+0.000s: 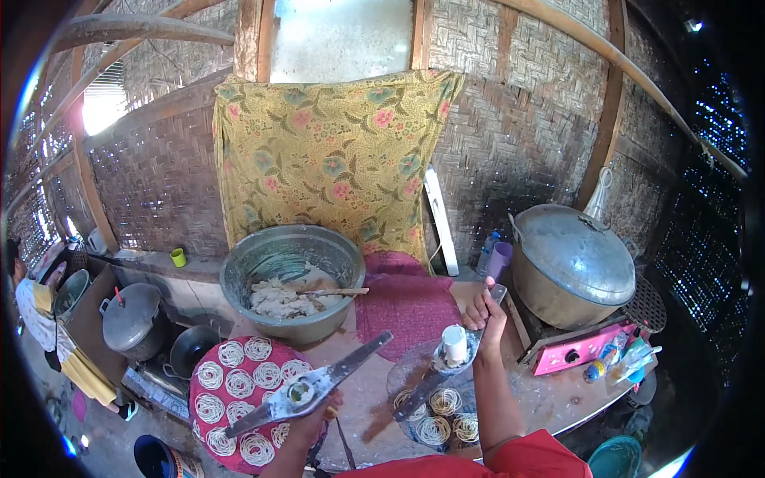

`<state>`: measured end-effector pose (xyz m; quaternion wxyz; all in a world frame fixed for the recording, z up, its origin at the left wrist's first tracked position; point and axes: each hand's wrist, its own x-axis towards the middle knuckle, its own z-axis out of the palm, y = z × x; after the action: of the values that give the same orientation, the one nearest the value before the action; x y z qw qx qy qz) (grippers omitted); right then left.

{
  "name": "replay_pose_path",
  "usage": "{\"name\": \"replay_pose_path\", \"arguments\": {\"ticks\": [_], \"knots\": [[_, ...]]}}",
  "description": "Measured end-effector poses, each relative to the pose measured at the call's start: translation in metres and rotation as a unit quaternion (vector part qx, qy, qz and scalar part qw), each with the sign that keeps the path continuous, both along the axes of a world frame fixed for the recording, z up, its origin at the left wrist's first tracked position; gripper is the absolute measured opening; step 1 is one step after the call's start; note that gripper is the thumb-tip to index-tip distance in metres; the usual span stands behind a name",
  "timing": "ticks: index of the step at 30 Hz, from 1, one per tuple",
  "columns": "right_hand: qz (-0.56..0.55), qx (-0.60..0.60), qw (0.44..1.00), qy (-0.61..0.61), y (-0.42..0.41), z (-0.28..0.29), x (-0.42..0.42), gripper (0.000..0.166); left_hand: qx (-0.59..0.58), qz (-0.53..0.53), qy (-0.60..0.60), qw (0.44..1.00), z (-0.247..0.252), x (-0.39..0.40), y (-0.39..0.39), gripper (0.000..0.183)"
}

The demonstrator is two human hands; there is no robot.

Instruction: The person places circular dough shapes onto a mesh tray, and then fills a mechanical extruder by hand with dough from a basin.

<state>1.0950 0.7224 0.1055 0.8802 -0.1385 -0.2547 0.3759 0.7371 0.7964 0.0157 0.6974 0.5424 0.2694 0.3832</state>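
My left hand (315, 421) is under a two-handled wooden press part (305, 388) with a round hole in its middle; its fingers are partly hidden. My right hand (487, 313) grips the upper handle of a second press part (427, 382), which has a white cylindrical plunger (455, 344) standing up from its middle. Coiled noodle-like dough nests (239, 383) lie on a round pink mat (201, 364) at the left. Several more coils (433, 430) rest on a round mesh mat (399, 373) beneath the second part. Behind, a large basin (291, 330) holds pale dough (281, 299) and a wooden stick (334, 291).
A large lidded metal pot (568, 275) stands on a pink-fronted stove (580, 352) at the right. A pink cloth (406, 305) lies mid-table. At the left are a lidded pot (131, 322), a wok (194, 349) and a bucket (156, 457). Another person (66, 352) is at far left.
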Motion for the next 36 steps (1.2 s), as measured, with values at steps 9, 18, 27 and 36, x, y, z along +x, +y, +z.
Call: {"name": "replay_pose_path", "arguments": {"ticks": [9, 18, 27, 36], "knots": [[-0.081, -0.105, 0.964, 0.231, 0.047, -0.055, -0.063, 0.026, 0.011, 0.054, -0.27, 0.961, 0.063, 0.053, -0.017, 0.053], [0.03, -0.372, 0.902, -0.218, 0.069, -0.057, -0.135, 0.045, 0.318, 0.258, -0.385, 0.827, 0.168, -0.062, 0.026, 0.024], [-0.227, -0.302, 0.28, -0.883, 0.252, -0.024, -0.102, 0.02, 0.41, 0.542, -0.163, 0.715, 0.143, -0.067, 0.178, 0.032], [-0.136, -0.254, 0.179, -0.941, 0.31, 0.006, -0.107, 0.021, 0.516, 0.514, 0.191, 0.658, 0.138, 0.011, 0.298, 0.032]]}}
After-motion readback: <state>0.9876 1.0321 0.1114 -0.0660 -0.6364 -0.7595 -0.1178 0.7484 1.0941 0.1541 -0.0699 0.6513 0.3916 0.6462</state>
